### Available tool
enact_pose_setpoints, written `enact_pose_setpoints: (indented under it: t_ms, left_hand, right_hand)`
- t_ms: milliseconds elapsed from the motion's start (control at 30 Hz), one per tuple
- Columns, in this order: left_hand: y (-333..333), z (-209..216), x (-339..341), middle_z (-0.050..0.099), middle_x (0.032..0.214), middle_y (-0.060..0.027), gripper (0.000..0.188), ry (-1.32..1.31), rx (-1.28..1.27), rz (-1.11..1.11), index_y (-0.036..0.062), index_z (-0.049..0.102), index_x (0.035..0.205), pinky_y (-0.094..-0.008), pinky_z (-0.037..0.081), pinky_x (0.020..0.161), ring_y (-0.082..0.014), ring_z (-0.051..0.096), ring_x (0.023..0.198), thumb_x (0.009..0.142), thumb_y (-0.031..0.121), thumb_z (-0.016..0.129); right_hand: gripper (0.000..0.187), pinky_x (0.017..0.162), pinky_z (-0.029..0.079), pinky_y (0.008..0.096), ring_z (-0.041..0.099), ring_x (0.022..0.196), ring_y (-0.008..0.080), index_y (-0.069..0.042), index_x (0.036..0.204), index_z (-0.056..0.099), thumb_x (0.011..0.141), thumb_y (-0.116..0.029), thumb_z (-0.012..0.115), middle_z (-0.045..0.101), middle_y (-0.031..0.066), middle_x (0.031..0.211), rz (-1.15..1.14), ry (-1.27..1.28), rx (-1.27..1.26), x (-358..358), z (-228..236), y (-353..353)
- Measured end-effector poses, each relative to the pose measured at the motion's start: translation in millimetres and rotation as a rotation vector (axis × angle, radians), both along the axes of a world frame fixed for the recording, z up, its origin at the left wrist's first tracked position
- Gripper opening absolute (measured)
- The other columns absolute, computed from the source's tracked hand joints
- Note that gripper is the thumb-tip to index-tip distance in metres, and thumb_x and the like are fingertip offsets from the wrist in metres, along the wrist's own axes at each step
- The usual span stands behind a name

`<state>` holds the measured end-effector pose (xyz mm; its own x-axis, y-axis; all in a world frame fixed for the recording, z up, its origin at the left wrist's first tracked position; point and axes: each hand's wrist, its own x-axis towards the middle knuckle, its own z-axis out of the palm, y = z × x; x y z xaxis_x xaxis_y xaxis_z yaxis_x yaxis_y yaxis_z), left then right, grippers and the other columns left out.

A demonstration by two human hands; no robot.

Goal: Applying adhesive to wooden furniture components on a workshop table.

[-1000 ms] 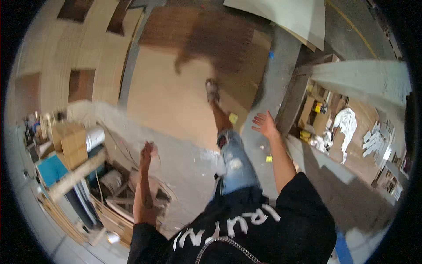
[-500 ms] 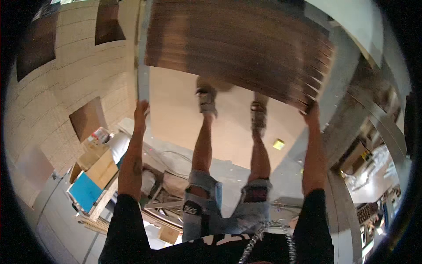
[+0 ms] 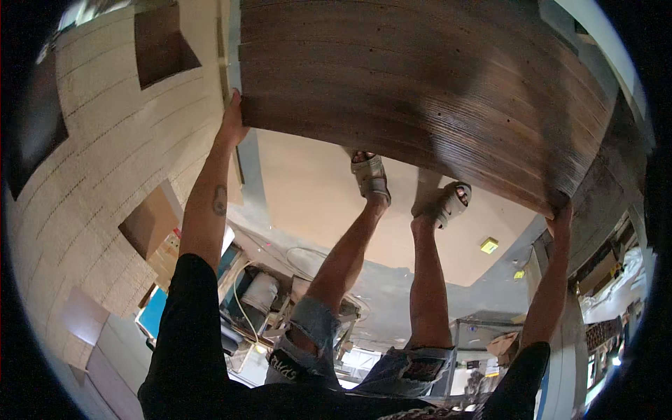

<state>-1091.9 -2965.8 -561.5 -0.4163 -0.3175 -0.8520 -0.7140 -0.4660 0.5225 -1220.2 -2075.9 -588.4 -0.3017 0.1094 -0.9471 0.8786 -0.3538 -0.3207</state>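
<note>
A large dark brown wood-grain panel fills the upper part of the head view, held out in front of me. My left hand grips its left edge, arm stretched up. At the panel's lower right corner, my right hand holds the edge. Below the panel I see my own legs and feet in grey sandals, standing on a light tan sheet laid on the floor.
A pale brick-pattern wall board with square cut-outs rises at the left. Clutter of boxes, a blue item, a roll and a cable lies near my left leg. Small yellow pieces lie on the floor at right.
A second ago both hands were free and spread in the air. They took hold of the brown panel's two sides, and it has since come closer and fills more of the view.
</note>
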Motion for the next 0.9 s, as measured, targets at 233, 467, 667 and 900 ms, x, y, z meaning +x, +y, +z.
enact_pose_setpoints:
  t_ms: [233, 467, 667, 900]
  left_hand:
    - [15.4, 0.8, -5.1, 0.049, 0.135, -0.0087, 0.060, 0.033, -0.022, -0.048, 0.0043, 0.041, 0.138, -0.0425, 0.037, 0.105, -0.0256, 0.047, 0.123, 0.100, 0.050, 0.031]
    - [-14.0, 9.0, 20.2, 0.050, 0.133, -0.0070, 0.056, 0.179, 0.048, -0.145, 0.0048, 0.039, 0.139, -0.0415, 0.040, 0.103, -0.0240, 0.048, 0.122, 0.101, 0.045, 0.035]
    - [23.5, 22.3, 20.3, 0.041, 0.142, -0.0131, 0.059, 0.009, -0.103, -0.132, 0.0020, 0.031, 0.144, -0.0437, 0.037, 0.107, -0.0269, 0.040, 0.131, 0.102, 0.045, 0.028]
    - [24.0, 54.2, 41.7, 0.039, 0.144, -0.0163, 0.062, 0.079, -0.062, -0.149, -0.0015, 0.030, 0.143, -0.0462, 0.031, 0.110, -0.0290, 0.038, 0.133, 0.103, 0.045, 0.024]
  right_hand:
    - [0.036, 0.086, 0.052, 0.0388, 0.060, 0.102, 0.0296, -0.003, 0.116, 0.057, 0.096, -0.029, 0.042, 0.063, 0.0126, 0.110, -0.105, -0.012, 0.205, 4.8, 18.1, -39.1]
    - [0.034, 0.089, 0.051, 0.0385, 0.059, 0.105, 0.0293, -0.004, 0.115, 0.058, 0.096, -0.028, 0.044, 0.062, 0.0123, 0.116, 0.348, 0.212, 0.240, 27.6, 11.4, -36.1]
    - [0.038, 0.088, 0.051, 0.0404, 0.061, 0.102, 0.0286, -0.001, 0.116, 0.058, 0.095, -0.029, 0.043, 0.062, 0.0130, 0.115, -0.062, 0.083, -0.109, 29.7, 39.2, -53.9]
    - [0.046, 0.096, 0.047, 0.0367, 0.058, 0.111, 0.0261, -0.004, 0.130, 0.056, 0.096, -0.031, 0.041, 0.059, 0.0123, 0.127, 0.037, 0.179, -0.140, 46.7, 36.9, -24.2]
